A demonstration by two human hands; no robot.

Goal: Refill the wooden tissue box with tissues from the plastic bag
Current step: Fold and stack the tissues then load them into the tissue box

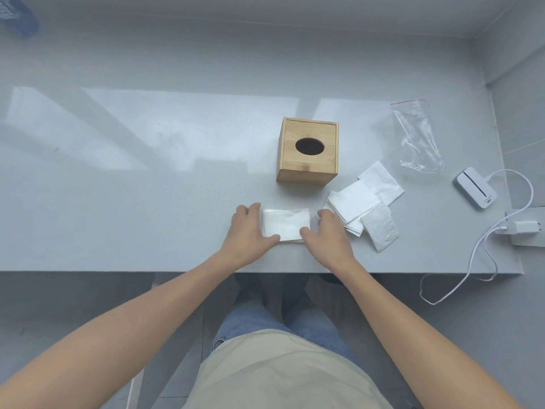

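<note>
Head view. Pale grey table (147, 172), seen from above; person stands at its near edge, both bare forearms reaching forward.

Box (308, 153): wooden cube, upright, mid-table, right of centre. Oval slot in its top face, dark inside; no tissue shows through it.

Stack (285, 224): small neat pile of folded white tissues, flat on the table just in front of the box, apart from it.

Left hand (250, 231): palm down at the stack's left edge. Fingers curled along that edge, thumb laid across the near left corner. Touching the stack.

Right hand (326, 233): palm down at the stack's right edge, fingers bent onto that edge, thumb on the near right corner. The two hands press the stack between them; it lies on the table, not lifted.

Loose tissues (364, 206): several folded white sheets fanned and overlapping, just right of the right hand, in front of and right of the box. Some lie flat, some skewed.

Bag (417, 137): clear plastic, red zip strip at its far end, lying crumpled to the right of the box, well apart from the hands. Cannot tell whether anything is left in it.

Device (476, 187): small white unit near the table's right edge, with a white cable (483, 261) trailing over the near edge; white plug (523, 230) just beside it.
</note>
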